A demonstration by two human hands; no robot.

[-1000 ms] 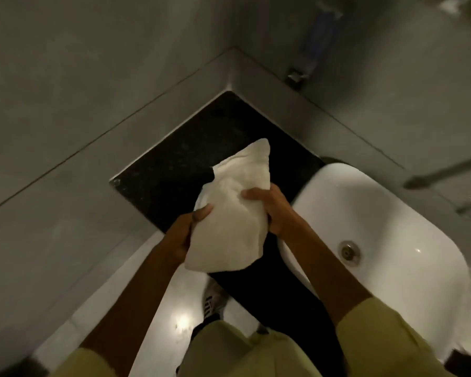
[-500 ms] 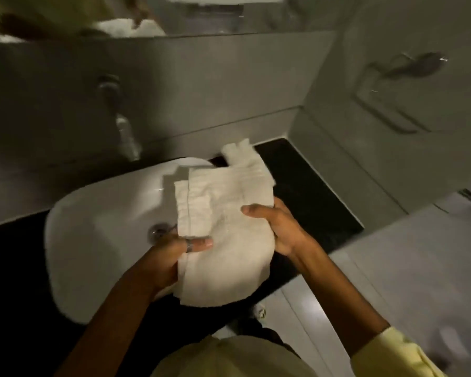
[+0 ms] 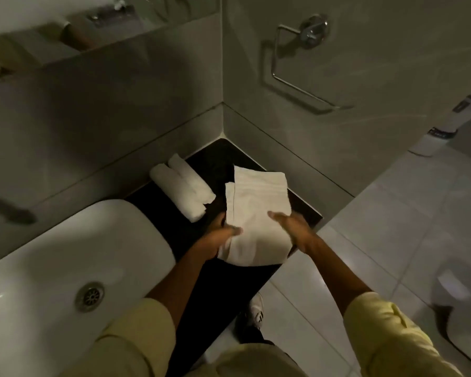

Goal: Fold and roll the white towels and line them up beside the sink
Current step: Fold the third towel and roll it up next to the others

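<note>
A folded white towel (image 3: 256, 213) lies over the black counter (image 3: 210, 278) to the right of the white sink (image 3: 136, 235). My left hand (image 3: 215, 238) grips the towel's near left edge, thumb on top. My right hand (image 3: 294, 229) holds its near right side, fingers spread over the cloth. Two rolled white towels (image 3: 181, 186) lie side by side on the counter between the sink and the wall corner, just left of the folded towel.
Grey tiled walls meet in a corner behind the counter. A chrome towel ring (image 3: 297, 66) hangs on the right wall. The counter's right edge drops to a pale tiled floor (image 3: 378, 240), where my shoe (image 3: 256, 311) shows. The sink drain (image 3: 90, 296) sits at lower left.
The view swung from the left side of the sink, across it, to the right side. The towel went from held in the air to down on the counter, beside the two rolled towels.
</note>
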